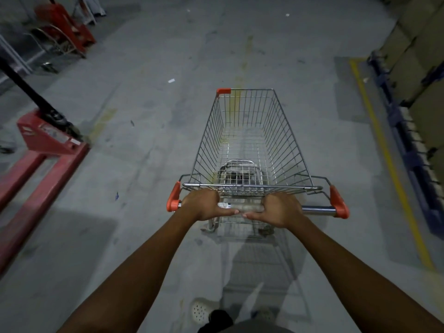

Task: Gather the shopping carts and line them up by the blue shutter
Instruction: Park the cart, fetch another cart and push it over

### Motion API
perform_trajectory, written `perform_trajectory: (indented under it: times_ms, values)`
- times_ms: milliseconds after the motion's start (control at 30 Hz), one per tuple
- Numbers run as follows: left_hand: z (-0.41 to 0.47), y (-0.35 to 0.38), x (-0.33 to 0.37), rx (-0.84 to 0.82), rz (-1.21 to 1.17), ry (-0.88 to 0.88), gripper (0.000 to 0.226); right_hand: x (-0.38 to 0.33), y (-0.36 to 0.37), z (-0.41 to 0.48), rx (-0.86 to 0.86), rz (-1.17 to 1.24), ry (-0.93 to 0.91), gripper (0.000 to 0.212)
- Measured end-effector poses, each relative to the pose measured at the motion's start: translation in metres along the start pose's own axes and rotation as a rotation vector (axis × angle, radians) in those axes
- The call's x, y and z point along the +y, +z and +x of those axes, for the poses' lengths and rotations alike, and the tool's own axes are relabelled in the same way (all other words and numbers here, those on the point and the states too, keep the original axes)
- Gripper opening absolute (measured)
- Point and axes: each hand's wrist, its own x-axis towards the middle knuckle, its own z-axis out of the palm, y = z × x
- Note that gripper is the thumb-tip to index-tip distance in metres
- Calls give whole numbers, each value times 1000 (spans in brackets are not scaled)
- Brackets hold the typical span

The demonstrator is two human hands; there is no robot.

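Your silver wire shopping cart (249, 140) with orange plastic corners stands on the grey concrete floor (149, 56), straight ahead of you. Both hands are curled tight around its chrome push bar (317, 208). Your left hand (204, 204) is near the bar's left end and your right hand (280, 209) near its middle, with the thumbs almost meeting. A red pallet jack (45, 150) lies well to the cart's left. A yellow floor line (389, 159) and blue pallets (408, 140) run along its right.

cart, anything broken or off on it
The cart has an orange corner guard on its far left corner only. The far right corner is bare wire, so one looks missing. Otherwise its wire looks straight. The left hand and right hand grip the handle.
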Motion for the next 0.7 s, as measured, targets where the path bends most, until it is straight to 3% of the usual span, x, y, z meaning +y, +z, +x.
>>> perform_trajectory:
  times_ms: [133,433,600,700]
  values:
    - [5,10,37,-13,-28,18,76,32,1,-25,21,-6,-22,95]
    - [28,18,108,12,-18,119,75,101,4,-63,33,3,6,80]
    - [54,14,128,5,21,154,72,133,10,-66,97,65,23,115]
    - [74,12,136,16,42,168,77,151,9,-61,90,50,62,109]
